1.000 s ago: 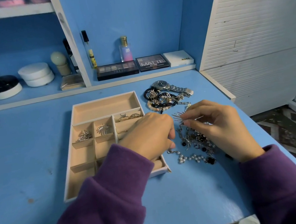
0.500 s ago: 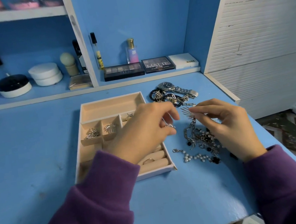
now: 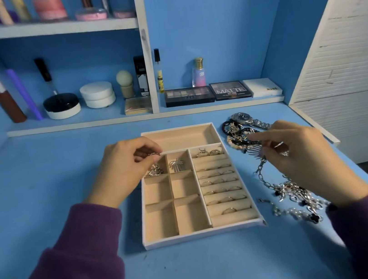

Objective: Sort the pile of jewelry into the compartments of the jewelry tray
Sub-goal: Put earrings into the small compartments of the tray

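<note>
Left hand (image 3: 123, 172) pinches a small silver trinket (image 3: 153, 154) over the beige compartmented jewelry tray (image 3: 193, 237).
It hangs above the tray's upper-left small cell; lowering it close before release should stop it bouncing out. Right hand (image 3: 301, 162) hovers over the tangled pile of silver chains (image 3: 291, 191) at right on the blue desk (image 3: 62, 162); I cannot tell whether it grips anything.

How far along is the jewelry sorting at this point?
Partly done. Silver rings line the ring rolls of the beige jewelry tray, and small silver charms lie in three small upper compartments. In hand: the left hand pinches a small silver trinket above the top-left compartment; the right hand is over the pile, grasp unclear. Left: silver wristwatch, beaded bracelets and tangled silver chains beside the tray; five compartments are empty.
</note>
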Motion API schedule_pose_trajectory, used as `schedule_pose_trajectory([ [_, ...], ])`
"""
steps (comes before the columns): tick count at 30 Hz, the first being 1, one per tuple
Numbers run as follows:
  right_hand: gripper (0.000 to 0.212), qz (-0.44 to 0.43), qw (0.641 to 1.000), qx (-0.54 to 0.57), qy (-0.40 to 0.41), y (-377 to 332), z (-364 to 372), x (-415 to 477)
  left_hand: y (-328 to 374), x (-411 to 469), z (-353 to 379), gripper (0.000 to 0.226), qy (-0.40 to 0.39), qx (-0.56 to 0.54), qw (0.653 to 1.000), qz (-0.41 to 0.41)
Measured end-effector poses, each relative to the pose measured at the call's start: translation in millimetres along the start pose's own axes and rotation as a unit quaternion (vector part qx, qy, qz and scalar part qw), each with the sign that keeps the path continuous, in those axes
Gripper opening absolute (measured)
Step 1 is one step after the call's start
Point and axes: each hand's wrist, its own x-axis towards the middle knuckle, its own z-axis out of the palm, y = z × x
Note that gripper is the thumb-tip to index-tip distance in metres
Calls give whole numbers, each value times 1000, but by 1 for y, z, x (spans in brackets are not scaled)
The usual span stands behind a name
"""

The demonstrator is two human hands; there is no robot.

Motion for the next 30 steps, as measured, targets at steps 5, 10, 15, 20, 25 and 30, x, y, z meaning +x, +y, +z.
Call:
schedule_pose_trajectory([
  [5, 23, 26, 999, -13, -18, 4, -4, 0, 2, -3, 0, 18, -12, 49, 998, 34],
  [10, 11, 38, 999, 6, 26, 4, -3, -2, -5, -2, 0, 14, -15, 87, 996, 34],
  [15, 11, 34, 996, 28, 84, 8, 5, -3, -5, -4, 2, 11, -27, 111, 993, 28],
  [20, 8, 53, 990, 111, 74, -8, 5, 4, -6, -5, 2, 12, -28, 122, 992, 25],
  [25, 7, 23, 993, 112, -39, -40, 19, 31, -5, -6, 3, 17, -34, 110, 993, 17],
  [30, 18, -27, 987, 20, -155, -61, 49, 59, -10, -6, 2, 26, -48, 129, 990, 30],
])
